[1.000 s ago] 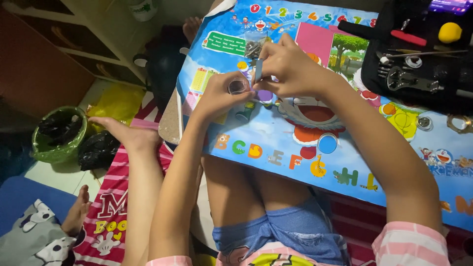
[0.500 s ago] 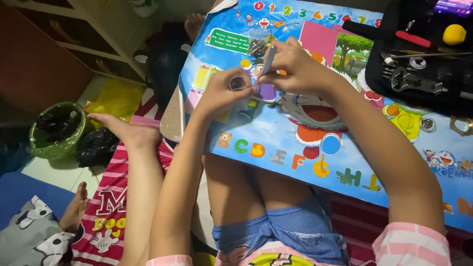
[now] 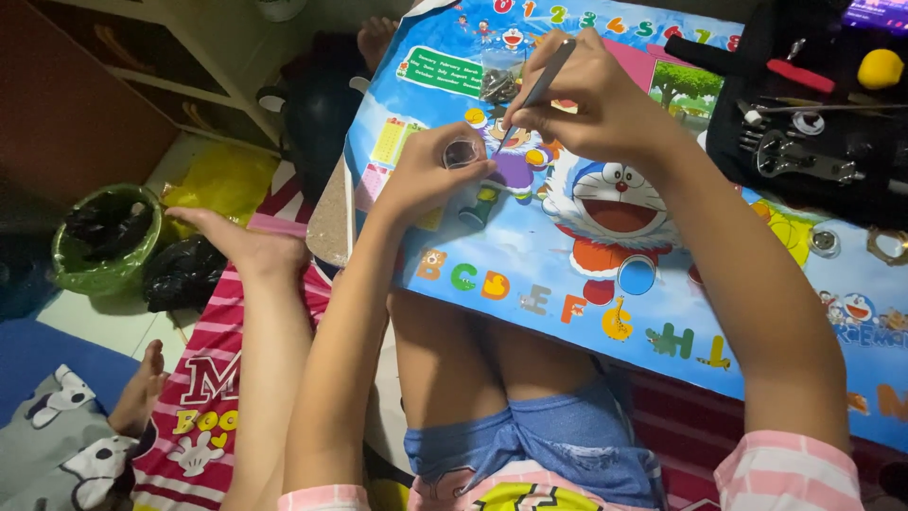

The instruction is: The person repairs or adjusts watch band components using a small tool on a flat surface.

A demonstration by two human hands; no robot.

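**Count of items visible from the head camera.**

Two hands: the left hand (image 3: 426,180) with one small round metal part (image 3: 462,151), the right hand (image 3: 591,95) with one thin metal tool (image 3: 537,90). One small clear bag of metal bits (image 3: 498,80). One blue cartoon-printed lap table (image 3: 567,255). One black tool tray (image 3: 813,123) carrying one yellow round object (image 3: 880,68) and one red-handled tool (image 3: 800,76). Two loose metal rings (image 3: 825,241) (image 3: 887,246). One green bucket (image 3: 99,237). One yellow bag (image 3: 222,180). One black bag (image 3: 183,274).
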